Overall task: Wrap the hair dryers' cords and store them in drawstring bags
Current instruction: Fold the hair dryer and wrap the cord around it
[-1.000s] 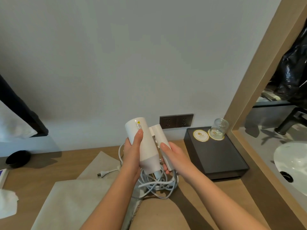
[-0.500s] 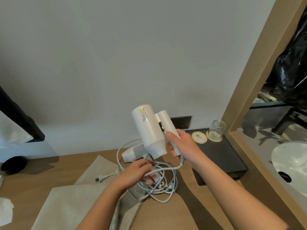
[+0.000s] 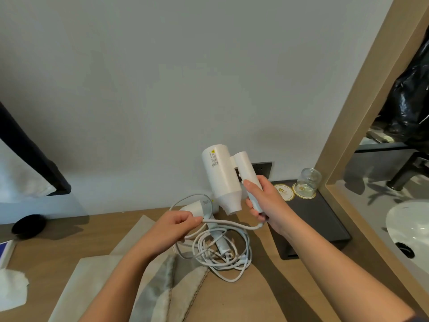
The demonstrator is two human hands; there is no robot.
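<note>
My right hand (image 3: 264, 201) grips the folded handle of a white hair dryer (image 3: 222, 180), held up above the wooden counter with its nozzle pointing down. Its white cord (image 3: 232, 221) runs from the handle's base leftward into my left hand (image 3: 176, 228), which pinches it. The rest of the cord lies in loose loops (image 3: 222, 252) on the counter. A second white hair dryer (image 3: 197, 208) lies on the counter behind my left hand, partly hidden. Beige drawstring bags (image 3: 97, 275) lie flat at the front left.
A black box (image 3: 320, 226) at the right carries an upturned glass (image 3: 308, 180) and round coasters. A wall socket (image 3: 262, 169) sits behind the dryer. A wooden frame (image 3: 362, 112) borders a sink area with a white basin (image 3: 411, 228). White paper (image 3: 11, 289) lies far left.
The right hand kept lifting the dryer by its handle. The left hand let go of the dryer's body, dropped to the cord and now pinches it, drawing it out to the left.
</note>
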